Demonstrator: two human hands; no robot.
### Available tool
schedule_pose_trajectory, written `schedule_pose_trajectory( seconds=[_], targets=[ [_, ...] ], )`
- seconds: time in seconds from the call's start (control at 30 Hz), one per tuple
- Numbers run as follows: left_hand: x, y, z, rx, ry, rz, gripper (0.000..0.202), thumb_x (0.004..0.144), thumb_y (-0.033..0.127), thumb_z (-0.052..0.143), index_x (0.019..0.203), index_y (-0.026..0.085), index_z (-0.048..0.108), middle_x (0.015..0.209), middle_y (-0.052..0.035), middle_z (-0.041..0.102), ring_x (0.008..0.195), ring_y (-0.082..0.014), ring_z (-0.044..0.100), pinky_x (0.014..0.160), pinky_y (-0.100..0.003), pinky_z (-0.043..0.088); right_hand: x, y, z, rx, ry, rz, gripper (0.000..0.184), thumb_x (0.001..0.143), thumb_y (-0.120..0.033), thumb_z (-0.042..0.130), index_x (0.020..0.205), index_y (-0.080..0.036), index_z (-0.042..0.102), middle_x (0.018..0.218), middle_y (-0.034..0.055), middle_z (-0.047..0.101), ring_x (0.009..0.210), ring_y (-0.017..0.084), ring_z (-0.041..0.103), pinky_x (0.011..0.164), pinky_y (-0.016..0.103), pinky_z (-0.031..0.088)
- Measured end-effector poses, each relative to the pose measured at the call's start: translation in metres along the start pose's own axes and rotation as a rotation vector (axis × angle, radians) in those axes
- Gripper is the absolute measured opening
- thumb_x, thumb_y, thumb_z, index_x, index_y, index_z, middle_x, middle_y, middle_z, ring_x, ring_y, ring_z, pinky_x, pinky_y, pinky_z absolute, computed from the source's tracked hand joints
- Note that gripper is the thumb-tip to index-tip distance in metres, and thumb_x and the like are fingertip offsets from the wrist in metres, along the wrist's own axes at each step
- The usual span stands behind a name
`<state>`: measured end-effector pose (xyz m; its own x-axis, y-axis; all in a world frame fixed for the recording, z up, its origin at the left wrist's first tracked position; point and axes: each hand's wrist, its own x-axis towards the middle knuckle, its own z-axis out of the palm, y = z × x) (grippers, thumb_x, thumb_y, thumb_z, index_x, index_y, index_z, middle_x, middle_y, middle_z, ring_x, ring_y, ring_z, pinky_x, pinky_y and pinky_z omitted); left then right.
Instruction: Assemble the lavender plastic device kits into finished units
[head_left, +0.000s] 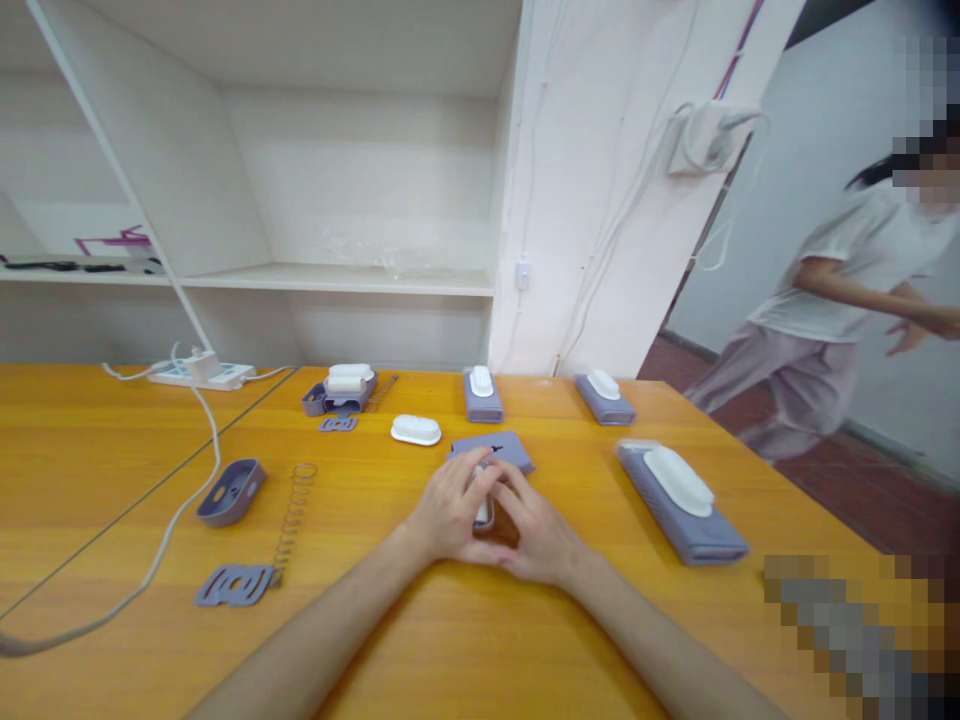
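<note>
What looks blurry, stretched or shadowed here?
In the head view, the person at right looks slightly blurred; blocky pixels hide the lower right; the white shelving splays, as if wide-angle; soft shadow darkens the wooden table between left hand and right hand.

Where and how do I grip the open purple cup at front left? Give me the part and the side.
Probably pinch the purple cup across its long walls, from above. It lies open side up, and its oval shape is narrowest that way. A pale cable runs close along its left, so come from the right, over the spring; the left hand is on that side.
</note>
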<state>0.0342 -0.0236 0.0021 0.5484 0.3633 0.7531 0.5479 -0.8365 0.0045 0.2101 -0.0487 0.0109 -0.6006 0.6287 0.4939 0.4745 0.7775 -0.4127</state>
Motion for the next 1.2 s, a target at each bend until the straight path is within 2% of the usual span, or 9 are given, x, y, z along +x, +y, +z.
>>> schedule_pose_trajectory(
  seconds=[0.13, 0.3, 0.37, 0.47, 0.57, 0.7, 0.83, 0.93, 1.2],
  targets=[
    [0.000, 0.001, 0.001, -0.035, -0.027, 0.023, 0.083, 0.066, 0.073, 0.048, 0.125, 0.014, 0.039, 0.124, -0.0202, 0.046, 0.113, -0.0305, 0.049, 0.091, -0.042, 0.044, -0.001, 0.003, 0.003, -0.002, 0.082, 0.045, 0.055, 0.076, -0.035, 0.059, 0.124, -0.016, 0.040, 0.131, 0.0158, 0.041, 0.123, 0.026, 0.038, 0.101, 0.041, 0.036],
    [0.001, -0.001, 0.000, -0.091, -0.047, 0.035, 0.080, 0.070, 0.068, 0.048, 0.127, 0.014, 0.034, 0.123, -0.0202, 0.045, 0.115, -0.0306, 0.046, 0.092, -0.043, 0.043, -0.002, 0.002, 0.004, -0.025, 0.095, 0.074, 0.065, 0.069, -0.033, 0.064, 0.126, -0.015, 0.038, 0.121, 0.0157, 0.040, 0.112, 0.027, 0.045, 0.092, 0.039, 0.044],
    [0.000, -0.003, 0.000, -0.099, -0.044, 0.002, 0.077, 0.072, 0.066, 0.047, 0.128, 0.015, 0.032, 0.125, -0.0202, 0.043, 0.116, -0.0311, 0.045, 0.093, -0.045, 0.041, -0.002, 0.000, 0.005, -0.030, 0.112, 0.094, 0.069, 0.067, -0.033, 0.065, 0.128, -0.016, 0.037, 0.119, 0.0149, 0.039, 0.110, 0.027, 0.047, 0.089, 0.039, 0.045],
    [-0.001, -0.006, -0.001, -0.110, -0.022, -0.088, 0.066, 0.078, 0.057, 0.044, 0.129, 0.017, 0.030, 0.128, -0.0191, 0.040, 0.118, -0.0313, 0.043, 0.094, -0.048, 0.039, 0.000, 0.002, 0.006, 0.026, 0.255, 0.203, 0.070, 0.065, -0.031, 0.066, 0.128, -0.018, 0.038, 0.118, 0.0133, 0.040, 0.112, 0.027, 0.046, 0.092, 0.040, 0.043],
    [0.001, -0.007, -0.001, -0.093, 0.021, -0.203, 0.048, 0.084, 0.040, 0.043, 0.125, 0.019, 0.034, 0.126, -0.0169, 0.041, 0.116, -0.0285, 0.044, 0.095, -0.047, 0.039, 0.002, 0.013, 0.003, 0.277, 0.461, 0.383, 0.061, 0.068, -0.035, 0.065, 0.122, -0.020, 0.040, 0.115, 0.0109, 0.048, 0.103, 0.023, 0.053, 0.088, 0.037, 0.045],
    [0.009, -0.004, -0.001, -0.044, 0.015, -0.330, 0.033, 0.085, 0.029, 0.044, 0.116, 0.019, 0.043, 0.120, -0.0141, 0.047, 0.111, -0.0249, 0.047, 0.095, -0.043, 0.040, 0.005, 0.032, -0.004, 0.811, 0.656, 0.565, 0.039, 0.080, -0.049, 0.049, 0.101, -0.016, 0.051, 0.086, 0.0060, 0.062, 0.069, 0.016, 0.060, 0.058, 0.027, 0.049],
    [0.015, -0.002, -0.001, -0.012, -0.026, -0.328, 0.032, 0.084, 0.031, 0.046, 0.113, 0.019, 0.046, 0.116, -0.0136, 0.050, 0.108, -0.0252, 0.049, 0.091, -0.043, 0.042, 0.004, 0.043, -0.013, 1.253, 0.737, 0.673, 0.053, 0.081, -0.062, 0.033, 0.088, -0.015, 0.056, 0.077, 0.0083, 0.066, 0.055, 0.015, 0.058, 0.047, 0.025, 0.044],
    [0.016, -0.002, -0.001, 0.005, -0.057, -0.319, 0.035, 0.083, 0.035, 0.048, 0.114, 0.019, 0.046, 0.115, -0.0138, 0.051, 0.107, -0.0260, 0.049, 0.091, -0.044, 0.042, 0.002, 0.047, -0.018, 1.346, 0.802, 0.726, 0.051, 0.079, -0.064, 0.036, 0.091, -0.018, 0.055, 0.079, 0.0068, 0.068, 0.053, 0.015, 0.059, 0.046, 0.026, 0.045],
    [0.013, -0.009, 0.001, -0.009, -0.153, -0.414, 0.041, 0.081, 0.044, 0.052, 0.115, 0.021, 0.047, 0.113, -0.0105, 0.051, 0.106, -0.0247, 0.049, 0.090, -0.042, 0.042, 0.000, 0.061, -0.027, 1.254, 0.986, 0.753, 0.053, 0.078, -0.067, 0.036, 0.085, -0.018, 0.054, 0.067, 0.0024, 0.066, 0.049, 0.015, 0.059, 0.041, 0.024, 0.041]
  ],
)
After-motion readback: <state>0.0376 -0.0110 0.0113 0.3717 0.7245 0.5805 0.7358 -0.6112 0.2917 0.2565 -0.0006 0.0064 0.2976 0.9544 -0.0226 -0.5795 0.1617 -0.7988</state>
